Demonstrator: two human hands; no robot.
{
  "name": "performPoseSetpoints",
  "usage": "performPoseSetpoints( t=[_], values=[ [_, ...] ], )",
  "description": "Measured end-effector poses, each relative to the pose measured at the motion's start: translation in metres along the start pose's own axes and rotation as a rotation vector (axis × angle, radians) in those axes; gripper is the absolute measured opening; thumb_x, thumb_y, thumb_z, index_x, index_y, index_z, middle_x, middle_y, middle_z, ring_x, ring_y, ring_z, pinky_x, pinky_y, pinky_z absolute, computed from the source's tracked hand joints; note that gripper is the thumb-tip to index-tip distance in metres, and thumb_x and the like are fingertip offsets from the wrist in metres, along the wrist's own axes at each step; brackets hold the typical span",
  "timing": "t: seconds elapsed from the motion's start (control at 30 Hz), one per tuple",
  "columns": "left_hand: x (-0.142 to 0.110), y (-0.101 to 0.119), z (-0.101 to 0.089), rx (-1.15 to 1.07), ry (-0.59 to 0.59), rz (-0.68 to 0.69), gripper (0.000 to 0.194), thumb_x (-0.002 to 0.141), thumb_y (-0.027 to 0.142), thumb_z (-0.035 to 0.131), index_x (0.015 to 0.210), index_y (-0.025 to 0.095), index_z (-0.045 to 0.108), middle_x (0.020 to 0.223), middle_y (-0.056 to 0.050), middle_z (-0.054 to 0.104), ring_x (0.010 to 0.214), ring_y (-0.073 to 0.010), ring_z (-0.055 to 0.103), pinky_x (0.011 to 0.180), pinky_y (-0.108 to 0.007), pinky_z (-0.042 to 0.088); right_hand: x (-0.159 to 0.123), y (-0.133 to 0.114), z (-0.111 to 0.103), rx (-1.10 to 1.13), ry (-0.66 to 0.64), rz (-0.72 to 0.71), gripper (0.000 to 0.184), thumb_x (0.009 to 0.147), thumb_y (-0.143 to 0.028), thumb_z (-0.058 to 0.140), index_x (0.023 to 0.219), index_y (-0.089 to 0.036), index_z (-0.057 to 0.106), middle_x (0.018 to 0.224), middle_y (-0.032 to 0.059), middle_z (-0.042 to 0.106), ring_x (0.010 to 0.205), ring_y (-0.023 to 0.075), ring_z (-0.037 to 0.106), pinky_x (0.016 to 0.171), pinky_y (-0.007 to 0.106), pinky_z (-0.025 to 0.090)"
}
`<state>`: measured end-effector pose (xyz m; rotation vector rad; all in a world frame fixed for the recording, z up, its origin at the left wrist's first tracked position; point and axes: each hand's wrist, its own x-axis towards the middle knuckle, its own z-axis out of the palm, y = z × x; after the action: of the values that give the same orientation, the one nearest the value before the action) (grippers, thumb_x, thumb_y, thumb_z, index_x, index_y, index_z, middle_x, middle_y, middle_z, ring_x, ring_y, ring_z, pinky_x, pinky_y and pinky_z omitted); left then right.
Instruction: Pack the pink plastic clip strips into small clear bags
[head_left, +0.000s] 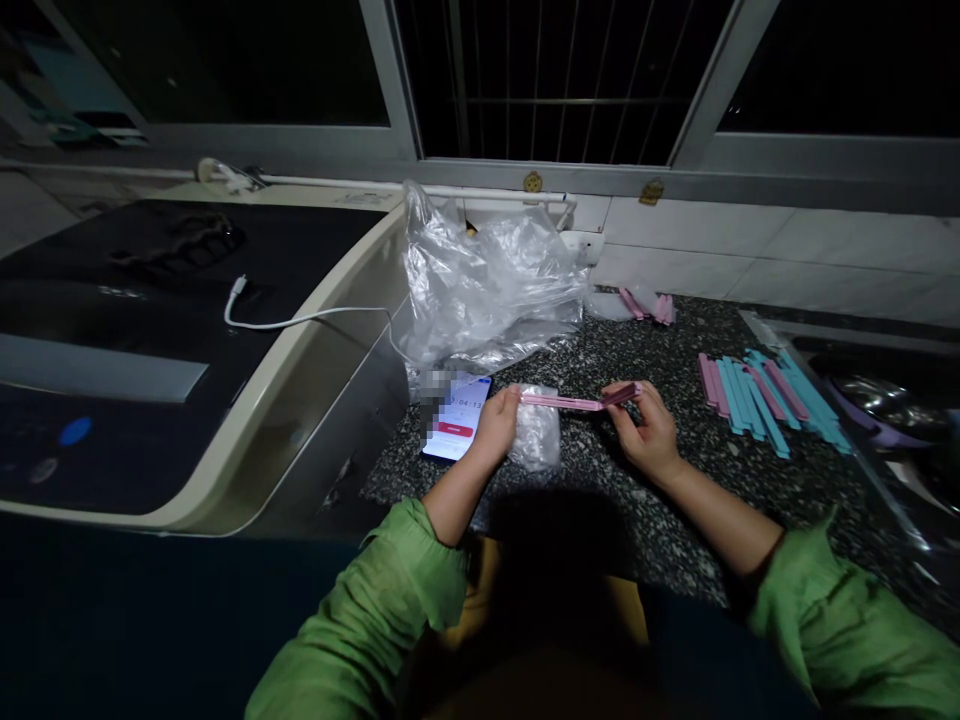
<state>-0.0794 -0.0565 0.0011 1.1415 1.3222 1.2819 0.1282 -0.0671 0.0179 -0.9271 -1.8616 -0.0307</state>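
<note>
A long, thin pink bag clip [561,402] is stretched between my two hands above the dark speckled counter. It bends at a joint near my right hand, and the part there looks darker. My left hand [496,425] is closed, pinching the clip's left end. Closed fingers of my right hand [646,435] grip the darker right part. Just below the clip, a small clear plastic bag [537,440] lies on the counter. To the right lies a loose pile of blue clips [759,405] and pink clips [712,384].
A lit phone [459,420] lies left of my left hand. Behind it a large crumpled plastic bag [495,290] rests against the wall, with more pink pieces [663,309] to its right. A washing machine [300,370] stands left; a white cable [315,314] crosses it. A sink edge [862,470] is right.
</note>
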Motion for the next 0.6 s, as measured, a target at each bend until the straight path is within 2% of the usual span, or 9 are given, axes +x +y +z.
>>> performPoseSetpoints(
  t=[0.3, 0.6],
  values=[
    [0.001, -0.003, 0.001, -0.023, 0.007, -0.013, 0.039, 0.077, 0.049, 0.049, 0.056, 0.017, 0.047, 0.048, 0.004, 0.042, 0.050, -0.0097, 0.036, 0.049, -0.022, 0.028, -0.004, 0.001, -0.007, -0.004, 0.006, 0.001, 0.011, 0.082, -0.021, 0.052, 0.092, -0.023, 0.057, 0.088, 0.0056, 0.065, 0.083, 0.0206, 0.059, 0.075, 0.039, 0.048],
    [-0.002, 0.004, 0.002, -0.102, 0.000, -0.100, 0.036, 0.077, 0.047, 0.050, 0.057, 0.016, 0.049, 0.047, 0.005, 0.042, 0.046, -0.0081, 0.035, 0.049, -0.022, 0.028, -0.010, 0.005, -0.012, 0.116, 0.005, 0.027, 0.011, 0.081, -0.020, 0.053, 0.091, -0.022, 0.057, 0.085, 0.0056, 0.064, 0.083, 0.0202, 0.059, 0.077, 0.040, 0.048]
  ],
)
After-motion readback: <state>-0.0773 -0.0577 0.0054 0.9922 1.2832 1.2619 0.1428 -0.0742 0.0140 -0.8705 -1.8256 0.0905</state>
